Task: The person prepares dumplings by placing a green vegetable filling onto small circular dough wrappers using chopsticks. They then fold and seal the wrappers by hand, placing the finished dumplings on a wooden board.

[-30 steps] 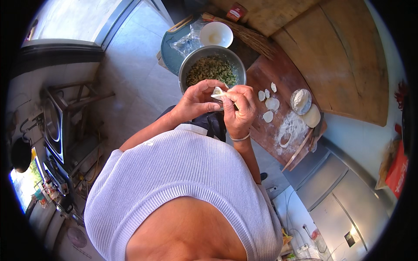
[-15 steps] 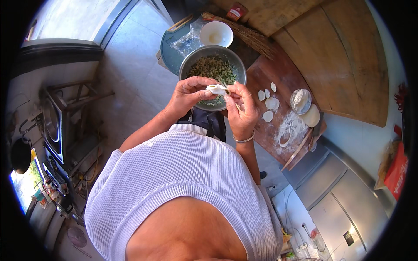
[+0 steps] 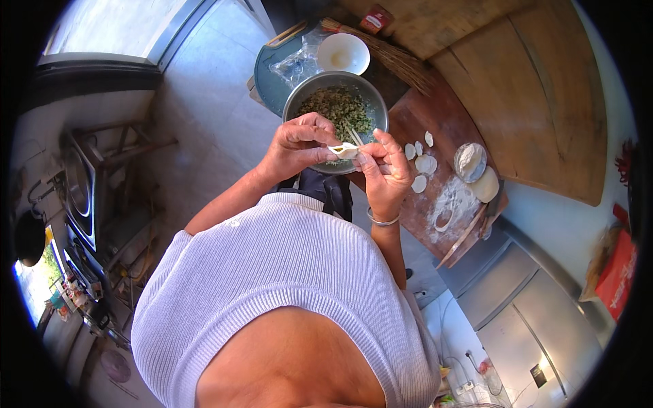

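Note:
Above a steel bowl of chopped green filling, both my hands hold a small white dumpling. A bit of filling shows along its opening. My left hand pinches its left end between thumb and fingers. At the right end, the thumb and a finger of my right hand press the dough, with other fingers raised and a bangle on that wrist. Pale chopsticks rest in the filling just behind the dumpling; their lower ends are hidden.
To the right, a brown wooden board carries several dough wrappers, spilled flour, a bowl of flour and a dough lump. A white bowl and plastic bag sit behind the steel bowl, near a straw broom.
My right hand has shifted slightly right and down, its fingers lifting more. The dumpling has moved a little lower and tilted, so its opening shows more. The chopsticks now show more plainly.

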A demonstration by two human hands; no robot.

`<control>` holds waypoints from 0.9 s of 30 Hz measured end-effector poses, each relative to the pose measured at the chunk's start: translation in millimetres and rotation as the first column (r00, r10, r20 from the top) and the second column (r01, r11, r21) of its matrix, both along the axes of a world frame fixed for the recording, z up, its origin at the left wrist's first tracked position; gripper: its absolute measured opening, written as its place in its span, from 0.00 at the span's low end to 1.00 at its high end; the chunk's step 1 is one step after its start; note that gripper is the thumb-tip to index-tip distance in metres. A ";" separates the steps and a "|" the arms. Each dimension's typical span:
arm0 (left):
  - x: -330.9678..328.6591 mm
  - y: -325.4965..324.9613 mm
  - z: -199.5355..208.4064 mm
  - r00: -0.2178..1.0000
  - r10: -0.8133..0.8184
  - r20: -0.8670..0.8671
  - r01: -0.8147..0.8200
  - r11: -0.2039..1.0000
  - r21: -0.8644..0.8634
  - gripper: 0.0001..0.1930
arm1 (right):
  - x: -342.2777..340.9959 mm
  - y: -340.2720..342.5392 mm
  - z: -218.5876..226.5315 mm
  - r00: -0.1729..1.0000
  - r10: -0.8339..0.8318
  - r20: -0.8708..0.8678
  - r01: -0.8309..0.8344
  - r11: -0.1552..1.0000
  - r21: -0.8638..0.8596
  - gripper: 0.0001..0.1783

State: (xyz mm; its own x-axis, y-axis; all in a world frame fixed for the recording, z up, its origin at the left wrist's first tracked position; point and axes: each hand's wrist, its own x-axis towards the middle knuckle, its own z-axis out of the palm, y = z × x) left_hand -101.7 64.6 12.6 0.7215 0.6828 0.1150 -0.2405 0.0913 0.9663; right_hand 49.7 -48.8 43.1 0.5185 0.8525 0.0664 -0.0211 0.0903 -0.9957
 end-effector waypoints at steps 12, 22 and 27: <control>-3.0 14.0 32.6 0.999 0.006 -0.037 0.002 0.976 0.216 0.08 | 4.3 4.3 17.4 0.986 0.155 -0.067 -0.159 0.986 -0.055 0.17; -3.5 10.2 37.7 0.990 -0.018 -0.142 0.023 0.999 0.036 0.08 | 7.1 6.3 16.9 0.958 0.117 0.262 -0.098 0.991 -0.087 0.08; -2.4 13.7 39.3 0.982 -0.012 -0.189 0.050 0.979 0.199 0.12 | 5.7 4.2 18.9 0.928 0.072 0.364 -0.047 0.996 -0.077 0.08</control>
